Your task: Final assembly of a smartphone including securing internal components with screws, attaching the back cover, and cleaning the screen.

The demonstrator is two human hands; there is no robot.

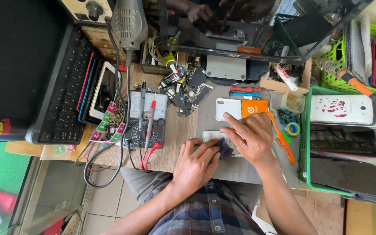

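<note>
Our left hand (195, 163) presses a dark cloth (225, 148) with curled fingers onto a white phone (212, 135) lying near the desk's (175, 130) front edge. Our right hand (251, 137) rests flat on the phone, fingers extended, gripping nothing. A multimeter (146, 119) sits left of them, an orange card (254, 106) just behind.

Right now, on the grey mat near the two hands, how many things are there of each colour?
White: 2, the phone back cover and the phone under the left hand and right hand
Orange: 1, the square card
Dark blue: 1, the small cloth held over the phone
Total: 4
</note>
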